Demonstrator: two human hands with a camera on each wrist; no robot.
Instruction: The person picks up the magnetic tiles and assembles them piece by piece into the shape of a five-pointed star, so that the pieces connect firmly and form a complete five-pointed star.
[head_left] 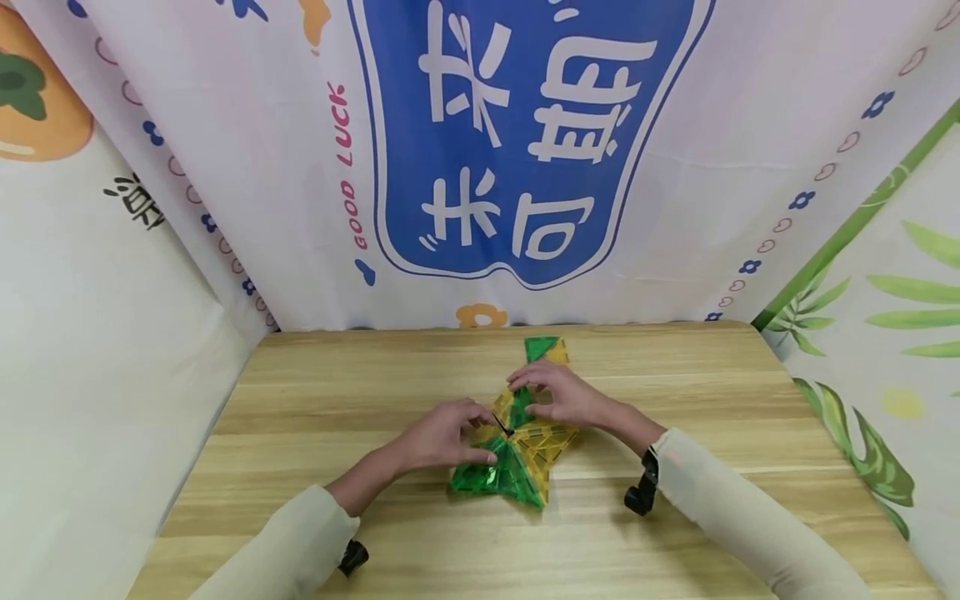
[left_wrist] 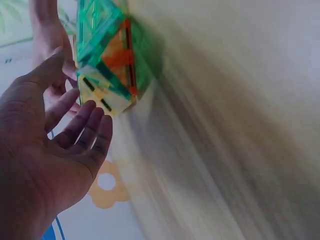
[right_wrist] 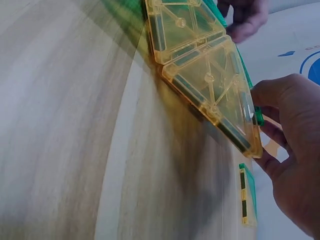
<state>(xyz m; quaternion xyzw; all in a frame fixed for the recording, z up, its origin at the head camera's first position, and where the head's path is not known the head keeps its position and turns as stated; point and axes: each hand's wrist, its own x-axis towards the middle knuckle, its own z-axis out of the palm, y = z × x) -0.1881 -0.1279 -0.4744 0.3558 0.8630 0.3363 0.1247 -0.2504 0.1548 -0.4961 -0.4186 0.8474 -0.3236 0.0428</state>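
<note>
A peaked structure of translucent green and yellow triangular magnetic tiles (head_left: 501, 477) stands on the wooden table. My left hand (head_left: 444, 433) is at its left side, thumb over a green face. Seen from the left wrist, that hand (left_wrist: 60, 135) has loosely bent, spread fingers beside a yellow tile (left_wrist: 107, 95); contact is unclear. On the far side my right hand (head_left: 564, 396) pinches a green tile (head_left: 521, 408) between thumb and fingers. In the right wrist view, the right hand (right_wrist: 295, 135) is at the edge of a yellow tile (right_wrist: 215, 85), fingertips partly hidden behind it.
Behind the structure, a flat green and yellow tile piece (head_left: 542, 346) lies near the table's back edge. The wooden table (head_left: 322, 392) meets a printed cloth backdrop (head_left: 315, 275). Cloth also hangs at both sides.
</note>
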